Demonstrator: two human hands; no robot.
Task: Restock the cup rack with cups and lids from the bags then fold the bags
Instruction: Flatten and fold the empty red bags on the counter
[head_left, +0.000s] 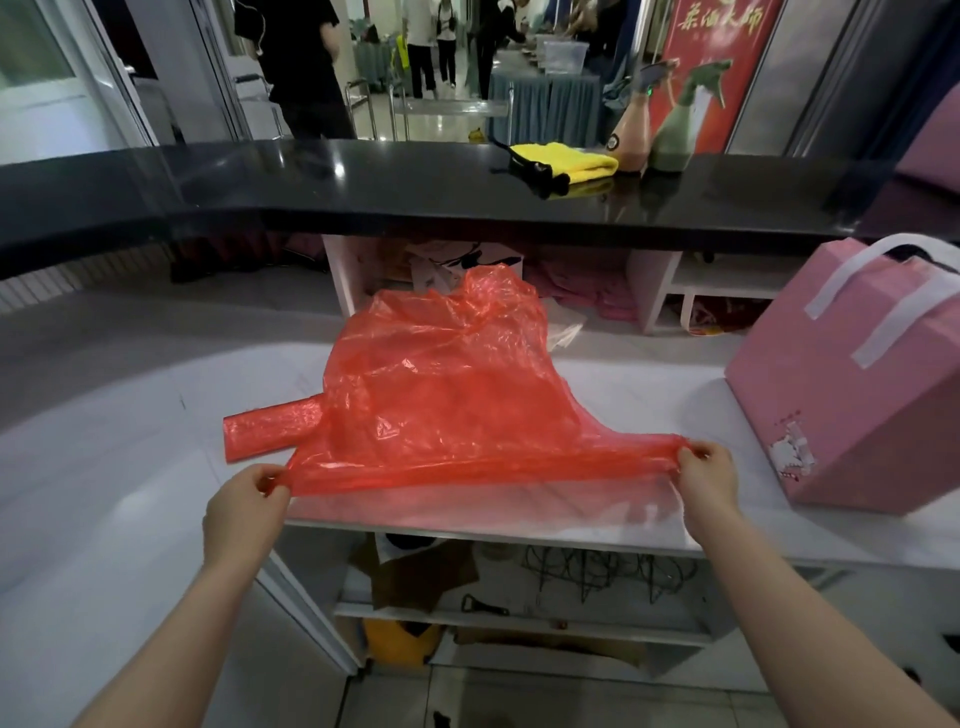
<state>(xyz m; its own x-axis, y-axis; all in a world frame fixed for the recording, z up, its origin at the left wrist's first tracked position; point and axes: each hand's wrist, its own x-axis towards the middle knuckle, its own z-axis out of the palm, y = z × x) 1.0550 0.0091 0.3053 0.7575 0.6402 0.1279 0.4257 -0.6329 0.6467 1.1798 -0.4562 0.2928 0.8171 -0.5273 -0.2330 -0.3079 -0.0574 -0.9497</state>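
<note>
The white counter (130, 415) stretches bare to the far left of the red plastic bag (441, 384), whose flat handle strip pokes out leftward. The left hand (244, 512) hovers at the counter's near edge, thumb and fingers pinching the bag's near-left corner. The bag lies spread mid-counter, its far part puffed up, its near hem pulled taut between both hands. The right hand (709, 480) pinches the near-right corner, forearm reaching in from the near right. A pink gift bag (852, 395) stands just right of it, crowding that side. Far right, the red poster (717, 57) carries gold Chinese characters, too blurred to read.
</note>
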